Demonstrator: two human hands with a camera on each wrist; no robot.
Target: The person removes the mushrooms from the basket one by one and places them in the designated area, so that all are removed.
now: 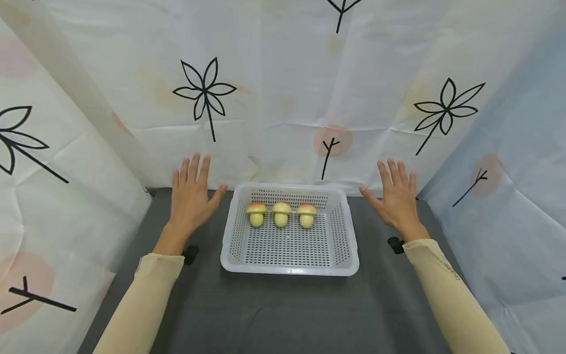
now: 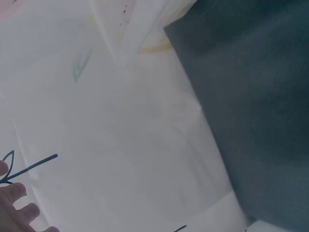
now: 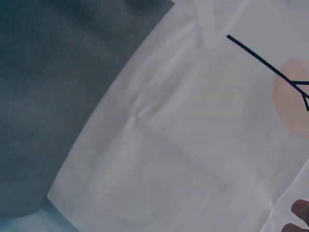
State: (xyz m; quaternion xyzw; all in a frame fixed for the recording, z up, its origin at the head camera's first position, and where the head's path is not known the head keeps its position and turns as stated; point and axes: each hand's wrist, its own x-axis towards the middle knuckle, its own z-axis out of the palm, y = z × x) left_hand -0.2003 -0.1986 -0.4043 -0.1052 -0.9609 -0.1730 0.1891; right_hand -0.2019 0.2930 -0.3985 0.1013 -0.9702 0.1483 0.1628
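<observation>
Three mushroom-shaped pieces stand in a row in the back half of a white perforated plastic basket [image 1: 287,271]. The left mushroom [image 1: 256,214] has a red-and-yellow cap, the middle mushroom [image 1: 281,214] a pale yellow one, and the right mushroom [image 1: 306,215] a reddish one. To the left of the basket, my left hand [image 1: 191,199] is held with fingers spread and nothing in it. My right hand [image 1: 396,201] mirrors it on the right side, fingers straight and thumb out. In both wrist views only some fingertips [image 2: 30,211] show at a lower corner.
A dark grey cloth-covered table [image 1: 283,314] lies under the basket. White curtains with leaf drawings enclose it: a back curtain [image 1: 274,98], a left curtain [image 1: 66,206] and a bluish right curtain [image 1: 522,206]. Dark wrist devices, such as the left one [image 1: 190,254], sit below each palm.
</observation>
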